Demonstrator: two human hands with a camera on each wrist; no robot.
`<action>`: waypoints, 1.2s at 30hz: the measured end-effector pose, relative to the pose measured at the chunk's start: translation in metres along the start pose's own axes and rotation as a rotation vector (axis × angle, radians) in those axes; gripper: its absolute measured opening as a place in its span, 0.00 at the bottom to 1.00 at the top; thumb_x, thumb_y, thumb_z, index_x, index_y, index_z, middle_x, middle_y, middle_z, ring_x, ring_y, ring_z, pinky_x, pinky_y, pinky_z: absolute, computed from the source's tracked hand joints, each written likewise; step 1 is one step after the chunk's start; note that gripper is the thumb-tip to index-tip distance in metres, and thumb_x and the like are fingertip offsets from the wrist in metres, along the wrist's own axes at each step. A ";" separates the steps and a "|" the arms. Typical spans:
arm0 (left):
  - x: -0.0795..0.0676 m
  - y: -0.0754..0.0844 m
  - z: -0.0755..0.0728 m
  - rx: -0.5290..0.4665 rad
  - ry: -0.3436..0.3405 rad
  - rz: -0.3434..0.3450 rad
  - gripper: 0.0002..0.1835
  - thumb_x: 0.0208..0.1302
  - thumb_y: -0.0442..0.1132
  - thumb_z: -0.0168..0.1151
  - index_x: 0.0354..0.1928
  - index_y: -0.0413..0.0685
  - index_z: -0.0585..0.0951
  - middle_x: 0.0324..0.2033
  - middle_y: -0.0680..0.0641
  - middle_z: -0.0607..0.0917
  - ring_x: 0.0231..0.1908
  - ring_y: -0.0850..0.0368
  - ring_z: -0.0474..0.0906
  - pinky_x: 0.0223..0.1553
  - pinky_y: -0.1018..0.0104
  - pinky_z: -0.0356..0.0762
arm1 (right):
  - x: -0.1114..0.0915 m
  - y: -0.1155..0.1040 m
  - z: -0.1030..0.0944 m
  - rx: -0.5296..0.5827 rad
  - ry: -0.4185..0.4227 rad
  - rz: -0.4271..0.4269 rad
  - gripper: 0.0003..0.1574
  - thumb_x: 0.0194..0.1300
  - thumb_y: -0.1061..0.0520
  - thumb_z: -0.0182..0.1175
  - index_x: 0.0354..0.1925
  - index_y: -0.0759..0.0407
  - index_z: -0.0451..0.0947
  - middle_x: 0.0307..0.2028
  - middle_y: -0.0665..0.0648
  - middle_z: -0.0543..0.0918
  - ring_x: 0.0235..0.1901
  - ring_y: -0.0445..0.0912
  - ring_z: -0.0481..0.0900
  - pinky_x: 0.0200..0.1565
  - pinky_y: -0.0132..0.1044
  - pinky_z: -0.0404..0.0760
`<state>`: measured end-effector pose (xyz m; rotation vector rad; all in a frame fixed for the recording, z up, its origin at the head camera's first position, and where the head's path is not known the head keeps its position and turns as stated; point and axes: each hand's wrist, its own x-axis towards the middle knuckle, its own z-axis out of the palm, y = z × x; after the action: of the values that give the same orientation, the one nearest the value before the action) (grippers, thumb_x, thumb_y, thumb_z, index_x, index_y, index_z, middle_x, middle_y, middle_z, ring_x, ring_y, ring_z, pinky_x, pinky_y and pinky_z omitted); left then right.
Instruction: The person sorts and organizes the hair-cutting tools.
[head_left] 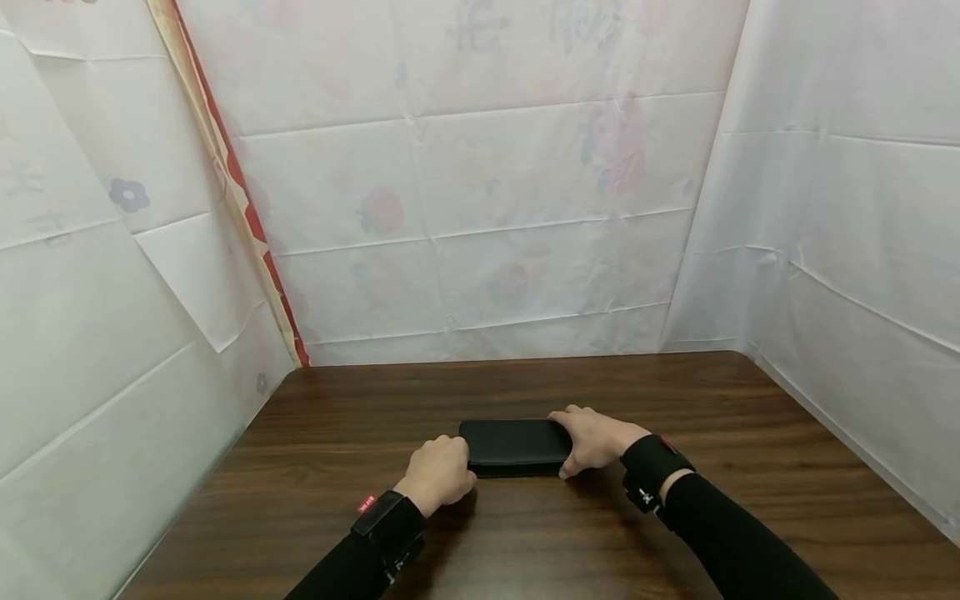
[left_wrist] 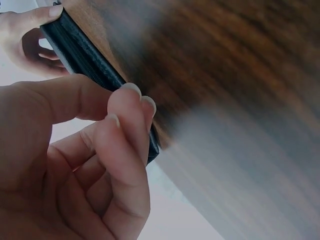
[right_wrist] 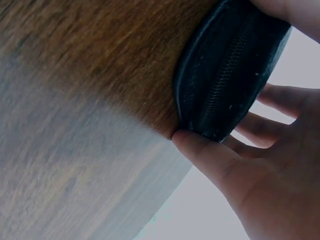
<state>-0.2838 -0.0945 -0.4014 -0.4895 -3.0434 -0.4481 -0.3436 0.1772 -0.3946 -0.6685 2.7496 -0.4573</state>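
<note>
A black zip wallet (head_left: 516,446) with a smooth cover lies flat on the brown wooden table. Zipper teeth (right_wrist: 227,70) run along its side edge in the right wrist view. My left hand (head_left: 438,473) is at the wallet's left end, thumb and curled fingertips pinched together against the zippered side; whatever small part sits between them is hidden. At the opposite end, my right hand (head_left: 596,439) grips the wallet, thumb on the near corner and fingers on the far side. In the left wrist view, the left hand (left_wrist: 95,150) covers part of the wallet (left_wrist: 82,50).
The wood-grain table (head_left: 360,400) extends around both hands. Pale printed sheets hang behind it (head_left: 480,208) and on both sides. A red-and-cream strip (head_left: 247,200) runs down the back left corner. Both wrists wear black bands (head_left: 652,467).
</note>
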 end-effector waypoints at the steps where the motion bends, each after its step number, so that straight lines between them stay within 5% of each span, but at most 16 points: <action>1: 0.001 -0.001 0.000 0.005 0.001 0.001 0.16 0.63 0.34 0.67 0.19 0.48 0.74 0.17 0.50 0.72 0.18 0.56 0.68 0.21 0.63 0.66 | 0.000 0.000 0.000 -0.003 0.000 0.000 0.57 0.54 0.51 0.79 0.75 0.60 0.63 0.67 0.63 0.68 0.63 0.58 0.68 0.59 0.53 0.72; 9: 0.005 -0.009 0.000 0.039 0.022 -0.022 0.08 0.60 0.35 0.69 0.25 0.44 0.81 0.21 0.50 0.76 0.22 0.55 0.71 0.25 0.60 0.71 | 0.000 0.000 -0.001 0.003 0.003 0.003 0.57 0.54 0.52 0.79 0.75 0.60 0.62 0.67 0.63 0.67 0.64 0.58 0.67 0.59 0.54 0.72; 19: 0.008 -0.015 0.001 0.076 0.032 0.043 0.06 0.58 0.33 0.68 0.25 0.44 0.82 0.22 0.50 0.76 0.23 0.56 0.70 0.27 0.58 0.74 | 0.001 0.001 0.000 0.001 0.004 0.008 0.57 0.53 0.51 0.79 0.75 0.59 0.63 0.68 0.63 0.67 0.64 0.58 0.67 0.60 0.54 0.72; 28: 0.010 -0.021 -0.001 0.057 -0.005 0.093 0.19 0.59 0.29 0.62 0.15 0.51 0.68 0.16 0.54 0.64 0.18 0.59 0.61 0.23 0.65 0.62 | 0.000 0.000 0.000 -0.002 0.011 0.000 0.56 0.54 0.51 0.79 0.75 0.60 0.63 0.67 0.63 0.69 0.63 0.59 0.68 0.59 0.54 0.72; 36: 0.012 -0.027 -0.002 0.062 0.003 0.087 0.12 0.61 0.30 0.63 0.21 0.49 0.76 0.18 0.52 0.71 0.20 0.58 0.65 0.26 0.62 0.66 | 0.000 0.001 0.002 0.006 0.010 0.004 0.57 0.53 0.51 0.79 0.75 0.60 0.63 0.68 0.64 0.68 0.64 0.59 0.68 0.60 0.55 0.72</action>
<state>-0.3040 -0.1154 -0.4060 -0.6140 -3.0075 -0.3488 -0.3431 0.1775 -0.3964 -0.6604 2.7578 -0.4685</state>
